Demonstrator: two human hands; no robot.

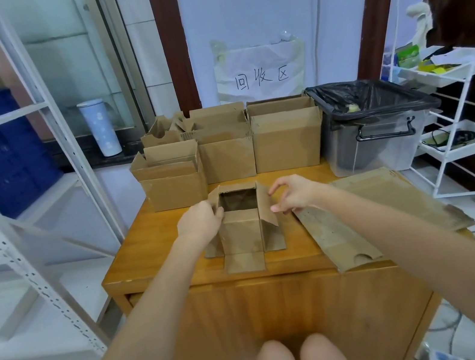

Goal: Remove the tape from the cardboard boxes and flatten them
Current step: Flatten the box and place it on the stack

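Cardboard box (pixel 243 226) stands upright between my hands; left hand (pixel 201 222) grips its left flap, right hand (pixel 292 194), fingers loosely curled, touches the right flap.

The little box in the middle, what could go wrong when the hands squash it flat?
1. The small box stands open with flaps splayed; the left hand grips one side while the right hand only touches a flap, so it might tip or slide.
2. The flattened cardboard beside it hangs over the table edge; a nudge might drop it.
3. Thin flap edges near bare fingers could scratch.
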